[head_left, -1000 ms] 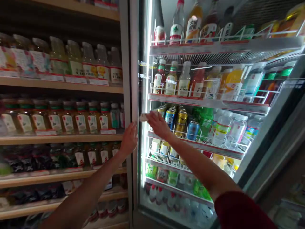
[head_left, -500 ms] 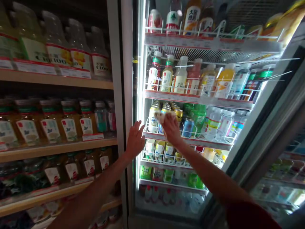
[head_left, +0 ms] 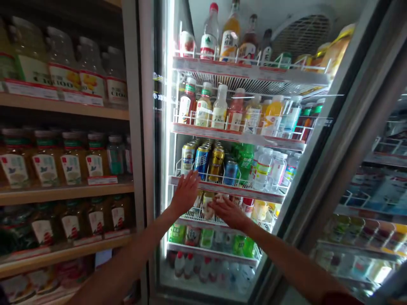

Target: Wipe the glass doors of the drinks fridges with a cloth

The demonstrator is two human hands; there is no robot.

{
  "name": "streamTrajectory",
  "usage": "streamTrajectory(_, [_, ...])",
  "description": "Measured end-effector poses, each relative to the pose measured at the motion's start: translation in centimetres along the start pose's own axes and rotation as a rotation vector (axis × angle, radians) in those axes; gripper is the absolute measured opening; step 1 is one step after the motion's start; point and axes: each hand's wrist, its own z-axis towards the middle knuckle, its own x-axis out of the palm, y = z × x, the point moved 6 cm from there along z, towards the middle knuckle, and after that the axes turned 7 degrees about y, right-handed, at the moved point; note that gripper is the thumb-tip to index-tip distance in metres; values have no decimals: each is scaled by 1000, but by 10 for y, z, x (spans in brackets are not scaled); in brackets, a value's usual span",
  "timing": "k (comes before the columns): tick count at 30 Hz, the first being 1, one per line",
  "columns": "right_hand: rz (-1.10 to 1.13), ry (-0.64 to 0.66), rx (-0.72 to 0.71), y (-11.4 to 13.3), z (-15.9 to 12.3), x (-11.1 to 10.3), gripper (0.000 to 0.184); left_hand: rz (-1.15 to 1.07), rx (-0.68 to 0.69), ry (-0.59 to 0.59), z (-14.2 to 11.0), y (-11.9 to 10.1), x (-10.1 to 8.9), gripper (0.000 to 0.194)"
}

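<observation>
My left hand (head_left: 186, 192) reaches up with its fingers stretched out and holds nothing. It is in front of the cans, at or very near the glass door (head_left: 203, 292) of a lit drinks fridge; whether it touches cannot be made out. Lower and to the right, my right hand (head_left: 230, 214) presses a crumpled pale cloth (head_left: 208, 210) toward the glass, with the fingers lying over it. Behind the hands stand a blue beer can (head_left: 202, 159), a gold can (head_left: 216, 164) and a darker blue can (head_left: 230, 172). The cloth hides some cans on the shelf below.
On the left, wooden shelves (head_left: 63, 192) carry rows of juice bottles (head_left: 43, 163). A metal door frame (head_left: 318, 169) slants along the fridge's right side, with another stocked cooler (head_left: 365, 228) beyond. Bottles (head_left: 221, 108) fill the fridge's upper shelves.
My right hand has moved down with the cloth, from the can shelf to the one below. My left hand has shifted slightly relative to the fridge, now overlapping the cans. The view has turned right.
</observation>
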Motion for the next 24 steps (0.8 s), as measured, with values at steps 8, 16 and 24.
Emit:
streamTrajectory(8, [-56, -187, 342, -76, -64, -38, 41, 31, 41, 56, 20, -77, 21, 54])
streamTrajectory(16, [-112, -295, 506, -123, -114, -64, 40, 56, 32, 159, 13, -124, 35, 55])
streamTrajectory(24, [158, 24, 98, -42, -147, -4, 39, 45, 87, 226, 10, -154, 54, 49])
